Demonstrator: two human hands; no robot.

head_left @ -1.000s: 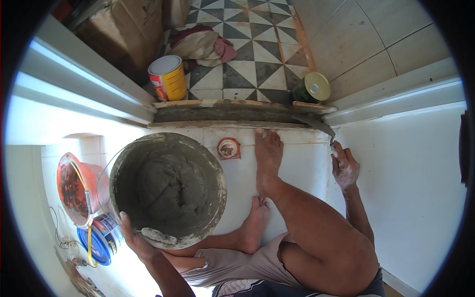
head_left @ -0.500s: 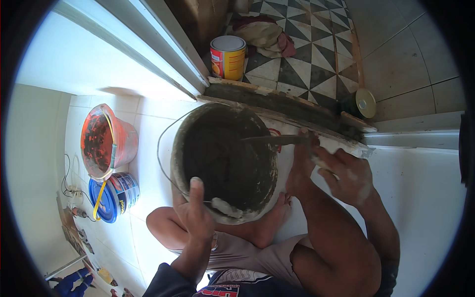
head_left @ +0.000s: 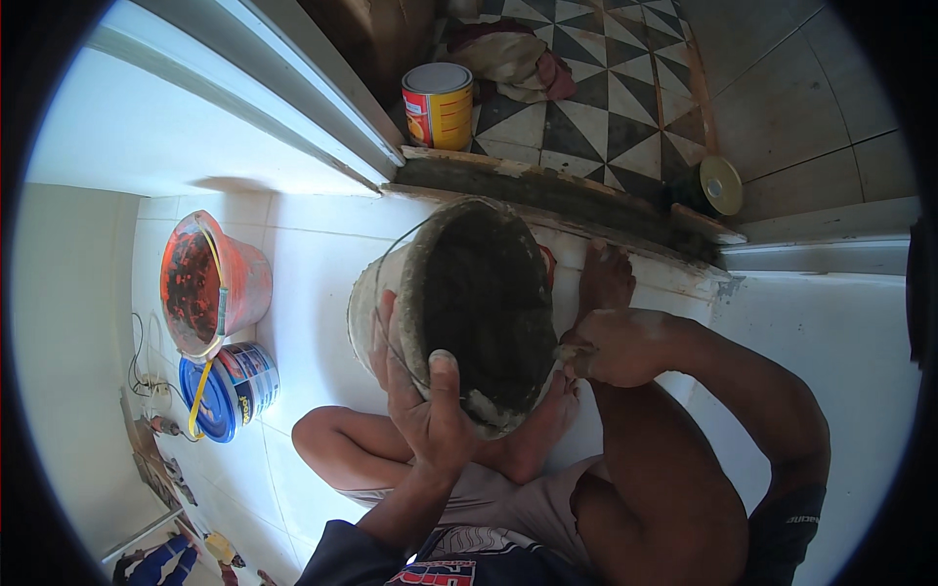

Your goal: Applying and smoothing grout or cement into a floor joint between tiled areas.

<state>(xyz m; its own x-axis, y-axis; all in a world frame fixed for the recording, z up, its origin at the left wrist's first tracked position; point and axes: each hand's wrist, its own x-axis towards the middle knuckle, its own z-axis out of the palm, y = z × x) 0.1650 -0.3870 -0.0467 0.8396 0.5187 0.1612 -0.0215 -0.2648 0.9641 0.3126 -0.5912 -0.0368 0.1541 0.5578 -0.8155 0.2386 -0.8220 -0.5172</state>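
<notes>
A grey, mortar-crusted bucket [head_left: 386, 303] stands tilted to the right between my legs. Its mouth faces up and right, and dark grey cement mix [head_left: 489, 303] lies inside. My left hand [head_left: 425, 405] grips its left side, fingers spread along the outer wall and thumb at the rim, beside the thin wire handle [head_left: 383, 293]. At the bucket's right rim, my right hand [head_left: 611, 350] is closed round the handle of a trowel [head_left: 567, 355]; its blade is hard to make out against the dark bucket.
To the left stand an orange bucket [head_left: 256, 283] and a blue-lidded pail [head_left: 207, 400], with a cable behind them. Beyond the rough doorway trench [head_left: 528, 186] are a red-and-yellow tin [head_left: 438, 112], a crumpled cloth [head_left: 513, 63] and a round container [head_left: 721, 186]. Someone's blue clothing [head_left: 161, 562] shows lower left.
The bucket has gone from nearly upright to tilted right. My left hand has shifted onto its outer side, and my right hand has moved down and left to the rim with the trowel.
</notes>
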